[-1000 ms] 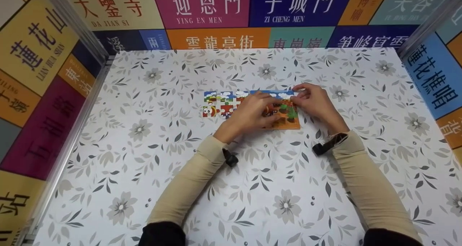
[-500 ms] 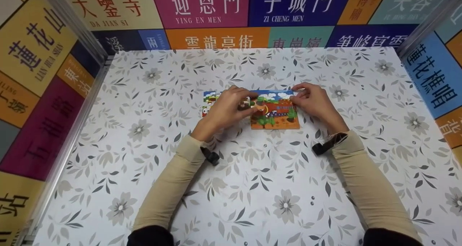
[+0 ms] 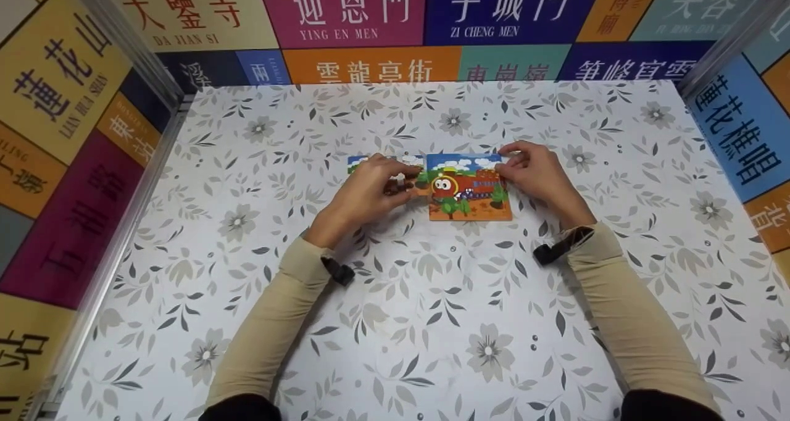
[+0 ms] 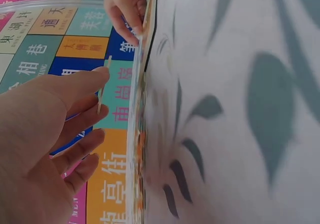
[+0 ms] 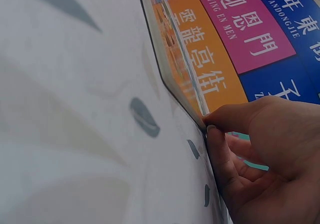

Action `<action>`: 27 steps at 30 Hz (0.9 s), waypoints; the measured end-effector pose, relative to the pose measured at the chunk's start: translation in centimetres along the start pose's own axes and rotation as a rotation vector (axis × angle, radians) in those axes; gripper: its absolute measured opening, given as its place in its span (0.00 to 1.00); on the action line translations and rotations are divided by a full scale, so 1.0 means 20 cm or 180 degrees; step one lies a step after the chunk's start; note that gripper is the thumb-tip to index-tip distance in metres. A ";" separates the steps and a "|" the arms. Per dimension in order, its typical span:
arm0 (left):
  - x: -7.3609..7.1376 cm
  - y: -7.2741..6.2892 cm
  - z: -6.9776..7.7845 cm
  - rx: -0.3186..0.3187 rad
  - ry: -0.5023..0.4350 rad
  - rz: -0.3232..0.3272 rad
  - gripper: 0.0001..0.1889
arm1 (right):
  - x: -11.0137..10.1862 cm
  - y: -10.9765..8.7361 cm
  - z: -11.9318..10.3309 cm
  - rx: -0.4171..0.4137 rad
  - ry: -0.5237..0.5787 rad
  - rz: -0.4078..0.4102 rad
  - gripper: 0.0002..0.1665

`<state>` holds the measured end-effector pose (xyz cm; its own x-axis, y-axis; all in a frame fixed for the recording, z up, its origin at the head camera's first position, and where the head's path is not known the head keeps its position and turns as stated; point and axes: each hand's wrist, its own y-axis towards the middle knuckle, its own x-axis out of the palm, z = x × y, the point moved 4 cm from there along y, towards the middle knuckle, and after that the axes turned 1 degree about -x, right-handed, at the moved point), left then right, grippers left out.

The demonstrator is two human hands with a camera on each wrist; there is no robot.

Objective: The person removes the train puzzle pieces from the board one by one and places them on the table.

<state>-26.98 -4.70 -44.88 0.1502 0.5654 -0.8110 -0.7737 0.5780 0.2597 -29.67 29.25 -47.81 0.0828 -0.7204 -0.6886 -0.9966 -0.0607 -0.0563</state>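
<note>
A square puzzle board (image 3: 469, 189) printed with a red train lies flat on the table. My right hand (image 3: 536, 173) holds its right edge near the far corner; the right wrist view shows thumb and forefinger pinching the board's edge (image 5: 187, 97). Left of the board, my left hand (image 3: 361, 192) pinches a thin jigsaw piece (image 4: 100, 98) between thumb and forefinger, seen edge-on in the left wrist view, raised off the table. Its other fingers are spread loosely. Several jigsaw pieces (image 3: 358, 160) lie beneath and behind this hand, mostly hidden by it.
The table (image 3: 432, 347) has a white cover with grey flowers and leaves. Upright panels with coloured lettering (image 3: 352, 13) stand along the back and both sides. A black wrist camera (image 3: 339, 271) sits at the left cuff, another (image 3: 546, 254) at the right.
My left hand has moved left from over the board to beside it, uncovering the train picture, and now covers most of the loose pieces. My right hand has stayed at the board's edge.
</note>
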 end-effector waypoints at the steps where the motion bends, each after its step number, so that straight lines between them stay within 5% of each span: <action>1: 0.00 -0.01 0.00 0.0010 -0.0005 -0.0043 0.21 | 0.00 0.00 0.00 0.0008 -0.0001 -0.0004 0.25; 13: 0.03 -0.04 0.00 0.0209 -0.0029 -0.0437 0.22 | -0.01 0.00 -0.01 -0.0034 0.0039 -0.0009 0.24; 27: 0.06 -0.05 0.03 0.0379 0.0031 -0.0443 0.18 | -0.01 0.00 0.00 0.0106 0.0032 0.0068 0.23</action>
<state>-25.59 -4.32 -45.74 0.2443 0.4696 -0.8484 -0.6674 0.7161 0.2043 -29.67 29.48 -47.72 0.0613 -0.7283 -0.6825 -0.9976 -0.0223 -0.0658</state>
